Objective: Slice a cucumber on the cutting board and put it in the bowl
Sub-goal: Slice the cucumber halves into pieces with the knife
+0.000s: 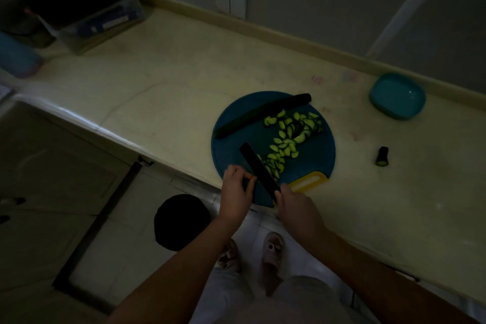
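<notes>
A round blue cutting board [236, 137] with a yellow handle lies on the pale counter. A long dark cucumber half [260, 115] rests across its far side. Several pale green half-moon slices [288, 137] are strewn over the middle of the board. My right hand [295, 204] grips the handle of a black knife [259, 167], whose blade lies over the board's near part. My left hand [236, 189] is at the board's near edge, pinching a small dark cucumber piece beside the blade. A teal bowl [397, 96] stands at the far right.
A cut cucumber end [382, 156] lies on the counter to the right of the board. A clear storage box [102, 23] and a blue object [18, 56] sit at the far left. A black round thing [182, 221] stands on the floor below the counter edge.
</notes>
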Motion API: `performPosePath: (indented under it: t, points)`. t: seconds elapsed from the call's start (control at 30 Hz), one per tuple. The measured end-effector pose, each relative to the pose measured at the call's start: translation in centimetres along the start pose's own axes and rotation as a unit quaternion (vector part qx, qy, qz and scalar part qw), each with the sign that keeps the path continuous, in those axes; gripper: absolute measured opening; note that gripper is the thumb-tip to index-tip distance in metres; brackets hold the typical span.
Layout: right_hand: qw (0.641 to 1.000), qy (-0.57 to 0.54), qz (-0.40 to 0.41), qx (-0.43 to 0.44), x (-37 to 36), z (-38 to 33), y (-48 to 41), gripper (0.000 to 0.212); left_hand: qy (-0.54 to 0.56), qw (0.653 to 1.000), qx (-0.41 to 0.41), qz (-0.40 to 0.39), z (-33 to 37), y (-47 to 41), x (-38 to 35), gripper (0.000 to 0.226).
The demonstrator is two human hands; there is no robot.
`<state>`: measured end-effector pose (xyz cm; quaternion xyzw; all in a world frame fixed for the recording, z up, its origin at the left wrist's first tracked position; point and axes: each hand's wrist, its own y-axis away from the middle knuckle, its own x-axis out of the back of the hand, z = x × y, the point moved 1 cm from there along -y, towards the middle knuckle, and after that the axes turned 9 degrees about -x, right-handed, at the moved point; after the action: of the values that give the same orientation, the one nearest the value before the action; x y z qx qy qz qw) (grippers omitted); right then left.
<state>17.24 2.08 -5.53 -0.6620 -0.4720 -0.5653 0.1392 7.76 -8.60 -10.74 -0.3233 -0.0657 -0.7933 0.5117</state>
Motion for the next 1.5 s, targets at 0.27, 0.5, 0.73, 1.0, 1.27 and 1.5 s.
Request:
performPosePath:
  t: [0.27, 0.5, 0.73, 1.0, 1.27, 1.5]
  points:
    - [1.000, 0.022, -0.010, -0.005, -0.1, -0.4, 0.0, 0.031, -0.007, 1.000, 0.001, -0.008, -0.2, 0.0, -0.2, 0.012]
    - [0.999, 0.031, -0.008, 0.007, -0.3, -0.7, -0.4, 0.031, -0.011, 1.000, 0.007, -0.009, -0.4, 0.0, -0.3, 0.012]
    - [1.000, -0.006, 0.004, -0.016, 0.3, 0.9, -1.5, 0.030, -0.015, 1.000, 0.011, -0.009, -0.1, 0.0, -0.2, 0.011]
    - [0.998, -0.004, 0.055, 0.040, 4.5, 2.0, -2.4, 0.028, -0.054, 0.998, 0.009, 0.002, 2.0, -1.4, -0.6, 0.008]
    - [0.966, 0.212, 0.131, 0.074, 10.8, 3.1, -4.1, 0.038, -0.136, 0.987, -0.081, -0.013, 6.7, -3.2, 1.4, 0.066]
    - [0.931, 0.277, 0.169, 0.168, 12.5, 1.9, -3.9, 0.044, -0.296, 0.913, -0.227, -0.163, 8.8, -4.6, -1.3, 0.112]
